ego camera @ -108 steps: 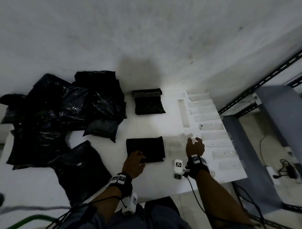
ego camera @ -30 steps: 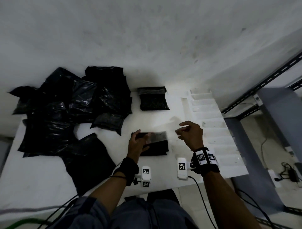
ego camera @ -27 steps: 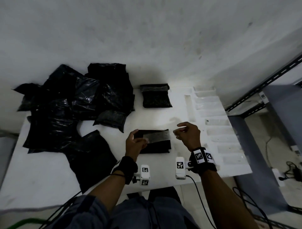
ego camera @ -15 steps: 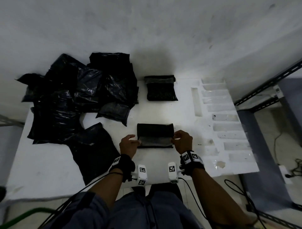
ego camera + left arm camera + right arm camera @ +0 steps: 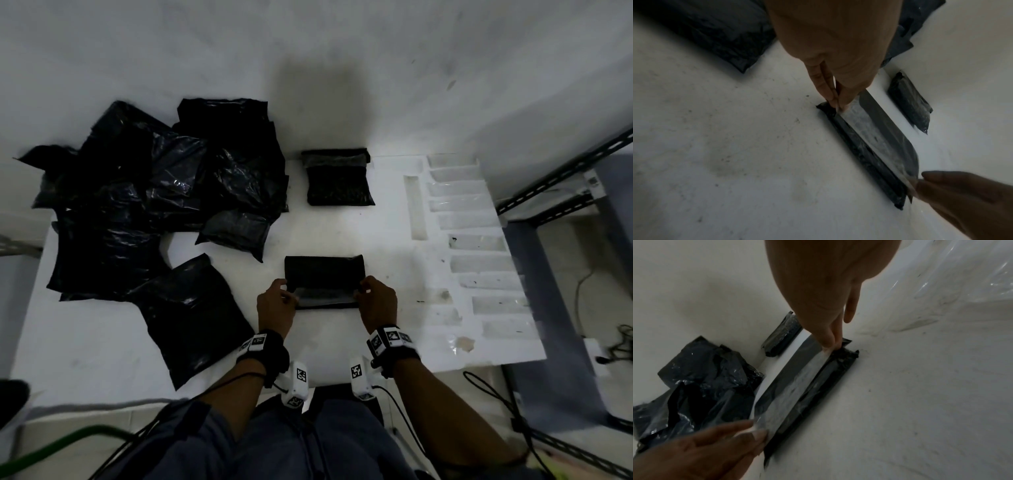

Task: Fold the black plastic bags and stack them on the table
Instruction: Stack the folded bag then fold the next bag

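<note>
Head view: I see the folded black bag (image 5: 323,278) lying flat on the white table (image 5: 102,342), near its front edge. My left hand (image 5: 275,308) pinches the left end of a clear tape strip (image 5: 869,129) stretched across the bag; my right hand (image 5: 376,303) pinches the right end.

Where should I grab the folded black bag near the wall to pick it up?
Take the folded bag by its two short side edges, one hand from each side. It lies flat and wide, with bare table around it, so a two-sided pinch should keep the folds shut.
</note>
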